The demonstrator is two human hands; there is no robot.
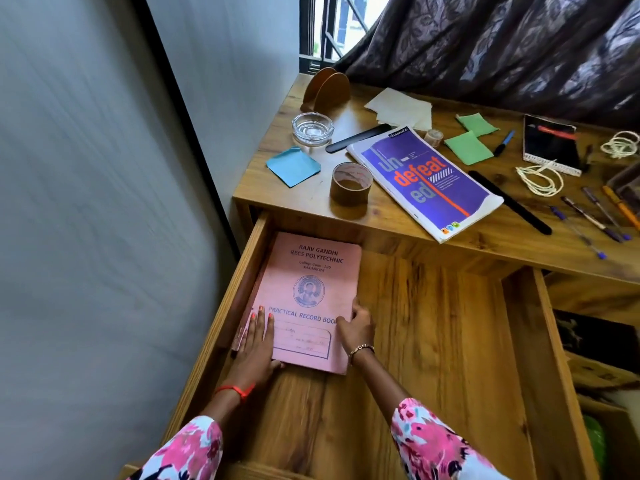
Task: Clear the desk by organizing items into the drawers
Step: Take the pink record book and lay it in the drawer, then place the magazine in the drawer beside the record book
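Your head camera looked forward and steeply down into the open drawer [433, 323], near enough to read the print on the pink record book [311, 282]. Your left hand [254, 348] and right hand [356, 329] sat just below centre. The desk top [381, 216] crossed the upper right, the wall [86, 202] filled the left, and curtain [502, 46] and window [332, 26] topped the frame.

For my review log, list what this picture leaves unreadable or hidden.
All in the head view.
1. Handwriting on the pink record book label: too small and blurred.
2. Fingers of the right hand: hidden by its own back, so its grip is unclear.
3. Clear box: cut by the right edge.
4. Dark items beside the drawer: unlit, unidentifiable.
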